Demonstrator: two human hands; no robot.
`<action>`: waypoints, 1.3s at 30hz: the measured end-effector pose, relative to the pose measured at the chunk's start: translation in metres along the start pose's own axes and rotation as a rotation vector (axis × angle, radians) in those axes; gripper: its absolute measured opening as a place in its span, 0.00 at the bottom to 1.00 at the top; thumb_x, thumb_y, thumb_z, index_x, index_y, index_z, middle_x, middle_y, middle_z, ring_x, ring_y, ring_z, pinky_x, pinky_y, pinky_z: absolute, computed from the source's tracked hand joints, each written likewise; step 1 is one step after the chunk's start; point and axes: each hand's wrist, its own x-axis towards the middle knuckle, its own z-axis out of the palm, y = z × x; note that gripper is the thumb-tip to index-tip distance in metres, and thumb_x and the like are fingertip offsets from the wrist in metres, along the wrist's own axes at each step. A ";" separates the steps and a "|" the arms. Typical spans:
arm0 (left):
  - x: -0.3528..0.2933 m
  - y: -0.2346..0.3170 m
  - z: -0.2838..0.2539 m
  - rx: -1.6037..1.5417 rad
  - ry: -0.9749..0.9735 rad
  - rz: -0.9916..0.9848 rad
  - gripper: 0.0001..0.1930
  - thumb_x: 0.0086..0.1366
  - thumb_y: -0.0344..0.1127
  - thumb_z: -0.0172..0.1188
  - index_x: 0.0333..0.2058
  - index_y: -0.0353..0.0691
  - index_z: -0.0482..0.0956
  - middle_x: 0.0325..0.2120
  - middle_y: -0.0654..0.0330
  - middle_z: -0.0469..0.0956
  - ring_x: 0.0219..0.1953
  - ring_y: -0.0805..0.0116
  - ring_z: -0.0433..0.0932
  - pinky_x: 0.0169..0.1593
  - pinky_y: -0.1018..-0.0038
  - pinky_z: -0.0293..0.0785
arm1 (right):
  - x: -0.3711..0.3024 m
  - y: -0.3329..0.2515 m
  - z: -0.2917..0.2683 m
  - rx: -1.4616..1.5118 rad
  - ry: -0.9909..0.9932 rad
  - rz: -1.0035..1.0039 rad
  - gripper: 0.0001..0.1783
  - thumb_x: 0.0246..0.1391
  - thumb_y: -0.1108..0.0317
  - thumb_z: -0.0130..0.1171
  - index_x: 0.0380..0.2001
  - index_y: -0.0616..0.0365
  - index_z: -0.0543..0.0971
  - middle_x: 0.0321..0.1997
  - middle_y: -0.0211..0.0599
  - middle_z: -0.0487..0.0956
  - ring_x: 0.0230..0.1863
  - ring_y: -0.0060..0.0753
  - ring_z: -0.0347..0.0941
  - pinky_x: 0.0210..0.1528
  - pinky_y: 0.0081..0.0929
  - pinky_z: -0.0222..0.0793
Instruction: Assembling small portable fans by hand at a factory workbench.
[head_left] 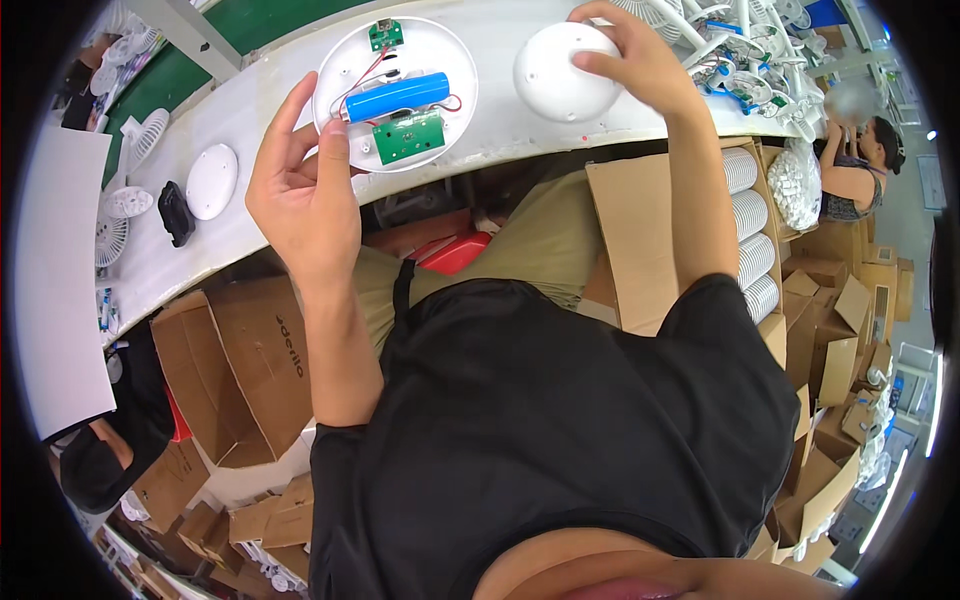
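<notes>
My left hand (305,190) grips the near left rim of a round white plastic housing (455,65), tilted so its inside shows. In the housing lie a blue cylindrical battery (398,97), a green circuit board (410,137) below it and a smaller green board (385,36) near the top, with thin red wires between them. To the right, my right hand (640,60) holds a round white cover (565,75) by its right edge, thumb on its face. The cover, marked with small holes, is apart from the housing. Some of the right fingers are hidden behind the cover.
On the white table (270,90) at left lie another round white cover (212,182), a black object (176,213) and white fans (147,135). Fan parts with wires (745,75) pile up at right. Cardboard boxes (240,370) stand below; a person (862,165) sits far right.
</notes>
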 end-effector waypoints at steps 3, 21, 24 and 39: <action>-0.007 -0.003 0.002 0.015 0.017 0.028 0.20 0.62 0.21 0.59 0.54 0.34 0.76 0.30 0.53 0.81 0.27 0.75 0.76 0.29 0.86 0.72 | -0.034 -0.038 0.034 0.408 0.119 -0.117 0.24 0.49 0.76 0.63 0.51 0.57 0.74 0.44 0.48 0.79 0.40 0.33 0.78 0.41 0.24 0.79; -0.033 -0.022 -0.014 0.039 0.003 0.157 0.22 0.62 0.24 0.58 0.56 0.28 0.72 0.42 0.47 0.79 0.38 0.65 0.81 0.40 0.78 0.79 | -0.039 -0.128 0.134 0.865 0.307 -0.076 0.24 0.53 0.78 0.59 0.55 0.63 0.71 0.53 0.43 0.72 0.51 0.36 0.70 0.55 0.28 0.69; -0.039 -0.016 -0.022 -0.011 -0.118 0.129 0.25 0.65 0.28 0.55 0.60 0.28 0.66 0.47 0.42 0.77 0.43 0.62 0.79 0.44 0.75 0.79 | -0.042 -0.129 0.134 0.763 0.334 -0.128 0.25 0.52 0.77 0.60 0.55 0.62 0.72 0.52 0.43 0.73 0.50 0.35 0.70 0.54 0.27 0.69; -0.037 0.015 -0.033 0.046 -0.135 -0.031 0.27 0.63 0.37 0.63 0.57 0.28 0.69 0.46 0.49 0.77 0.41 0.63 0.78 0.44 0.75 0.75 | -0.055 -0.138 0.128 0.472 0.140 -0.185 0.30 0.51 0.75 0.63 0.59 0.63 0.70 0.50 0.39 0.69 0.45 0.32 0.69 0.51 0.23 0.66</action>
